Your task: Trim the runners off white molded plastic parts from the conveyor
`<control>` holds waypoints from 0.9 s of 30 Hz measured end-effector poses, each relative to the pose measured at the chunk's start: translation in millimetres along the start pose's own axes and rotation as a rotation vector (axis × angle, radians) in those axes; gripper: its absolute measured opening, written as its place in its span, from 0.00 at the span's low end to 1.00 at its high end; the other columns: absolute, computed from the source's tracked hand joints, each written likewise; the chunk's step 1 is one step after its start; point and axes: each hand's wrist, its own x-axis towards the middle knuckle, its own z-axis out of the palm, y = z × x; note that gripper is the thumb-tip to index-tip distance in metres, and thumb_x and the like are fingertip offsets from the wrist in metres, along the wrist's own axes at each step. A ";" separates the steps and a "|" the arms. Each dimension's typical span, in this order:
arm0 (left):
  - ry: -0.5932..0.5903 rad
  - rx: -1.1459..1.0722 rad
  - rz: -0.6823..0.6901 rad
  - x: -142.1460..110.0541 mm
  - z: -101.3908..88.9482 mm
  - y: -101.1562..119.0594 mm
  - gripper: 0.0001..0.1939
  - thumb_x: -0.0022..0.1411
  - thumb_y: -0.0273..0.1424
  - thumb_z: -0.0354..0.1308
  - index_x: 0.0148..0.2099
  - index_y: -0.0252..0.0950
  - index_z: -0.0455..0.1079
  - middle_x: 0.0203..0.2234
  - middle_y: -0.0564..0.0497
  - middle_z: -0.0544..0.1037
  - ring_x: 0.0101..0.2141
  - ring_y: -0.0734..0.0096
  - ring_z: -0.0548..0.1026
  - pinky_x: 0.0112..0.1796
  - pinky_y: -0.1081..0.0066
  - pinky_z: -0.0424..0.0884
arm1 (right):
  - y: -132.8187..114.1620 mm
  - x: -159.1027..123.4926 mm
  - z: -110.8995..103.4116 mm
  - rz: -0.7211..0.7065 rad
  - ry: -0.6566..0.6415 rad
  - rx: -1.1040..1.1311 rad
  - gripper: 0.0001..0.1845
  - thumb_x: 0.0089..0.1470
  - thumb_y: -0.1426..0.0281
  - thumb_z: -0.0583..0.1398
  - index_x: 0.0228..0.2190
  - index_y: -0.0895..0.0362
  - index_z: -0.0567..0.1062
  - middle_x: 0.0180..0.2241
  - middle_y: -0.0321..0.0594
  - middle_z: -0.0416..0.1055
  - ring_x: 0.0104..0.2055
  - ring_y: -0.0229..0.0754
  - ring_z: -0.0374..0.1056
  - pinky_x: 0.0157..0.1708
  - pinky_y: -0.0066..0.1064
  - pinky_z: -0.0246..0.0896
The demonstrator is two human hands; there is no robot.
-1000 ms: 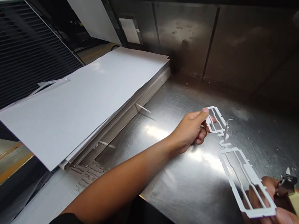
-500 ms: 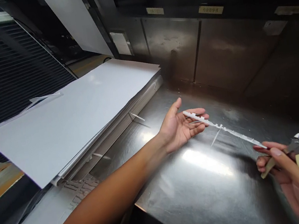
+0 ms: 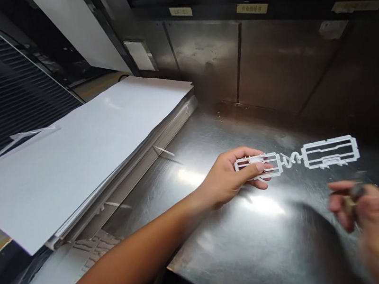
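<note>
head view: left hand (image 3: 230, 175), its grip pinching one end of the white plastic double-frame part (image 3: 304, 157); the other end juts rightward from that grip over the grey metal desk (image 3: 230, 262); blurred right hand (image 3: 377, 215) holds a dark-and-yellowish tool (image 3: 349, 204); best pinch lightly, sparing thin bars.

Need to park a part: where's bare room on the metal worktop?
Free: metal worktop between left forearm and right hand; largely free beyond the white plastic frames, toward the metal back panel. Crowded: left, with stacked white sheets and jutting strips; around the left hand holding the frames.
</note>
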 end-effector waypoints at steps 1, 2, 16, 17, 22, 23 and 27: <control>-0.007 0.006 0.014 -2.1 2.5 0.0 0.21 0.68 0.38 0.81 0.53 0.32 0.79 0.45 0.39 0.88 0.37 0.65 0.88 0.41 0.71 0.86 | -3.4 -3.3 5.7 -0.024 -0.102 -0.011 0.23 0.84 0.48 0.53 0.57 0.49 0.80 0.39 0.38 0.76 0.31 0.39 0.69 0.30 0.26 0.67; -0.016 0.015 0.028 -4.1 4.6 -0.4 0.20 0.69 0.37 0.80 0.53 0.31 0.79 0.45 0.40 0.88 0.36 0.67 0.87 0.41 0.71 0.85 | -6.4 -6.0 11.9 -0.058 -0.181 -0.020 0.22 0.85 0.50 0.53 0.57 0.49 0.80 0.38 0.37 0.76 0.30 0.39 0.69 0.30 0.24 0.67; -0.109 0.033 -0.016 -13.1 13.2 -8.4 0.16 0.72 0.35 0.77 0.53 0.32 0.79 0.44 0.43 0.88 0.36 0.71 0.86 0.43 0.73 0.83 | -13.2 -13.6 30.4 -0.111 -0.311 0.000 0.19 0.88 0.57 0.51 0.65 0.47 0.77 0.54 0.37 0.80 0.47 0.38 0.78 0.47 0.19 0.72; -0.104 0.039 -0.013 -13.4 13.4 -8.2 0.16 0.72 0.35 0.77 0.53 0.32 0.79 0.45 0.43 0.88 0.36 0.71 0.86 0.43 0.73 0.83 | -13.4 -13.1 30.2 -0.120 -0.309 -0.004 0.19 0.88 0.57 0.51 0.65 0.47 0.77 0.54 0.37 0.80 0.47 0.38 0.78 0.47 0.19 0.72; -0.076 0.099 0.003 -15.3 15.0 -6.9 0.13 0.73 0.32 0.75 0.53 0.32 0.79 0.44 0.43 0.88 0.36 0.72 0.85 0.43 0.75 0.83 | -15.2 -10.9 29.3 -0.164 -0.300 -0.032 0.18 0.88 0.58 0.52 0.64 0.48 0.77 0.50 0.37 0.80 0.44 0.37 0.78 0.44 0.18 0.72; -0.073 0.105 0.005 -15.7 15.5 -6.6 0.13 0.72 0.32 0.75 0.53 0.32 0.80 0.44 0.43 0.88 0.36 0.72 0.85 0.43 0.75 0.82 | -15.9 -10.9 29.1 -0.169 -0.303 -0.031 0.18 0.88 0.58 0.52 0.63 0.47 0.78 0.49 0.36 0.80 0.44 0.37 0.78 0.43 0.18 0.71; -0.061 0.114 0.007 -16.7 16.7 -6.7 0.12 0.73 0.32 0.74 0.53 0.33 0.80 0.44 0.44 0.88 0.36 0.72 0.85 0.44 0.74 0.82 | -23.1 -10.7 30.2 -0.156 -0.304 -0.019 0.17 0.89 0.58 0.52 0.62 0.46 0.78 0.50 0.33 0.80 0.43 0.35 0.77 0.43 0.17 0.70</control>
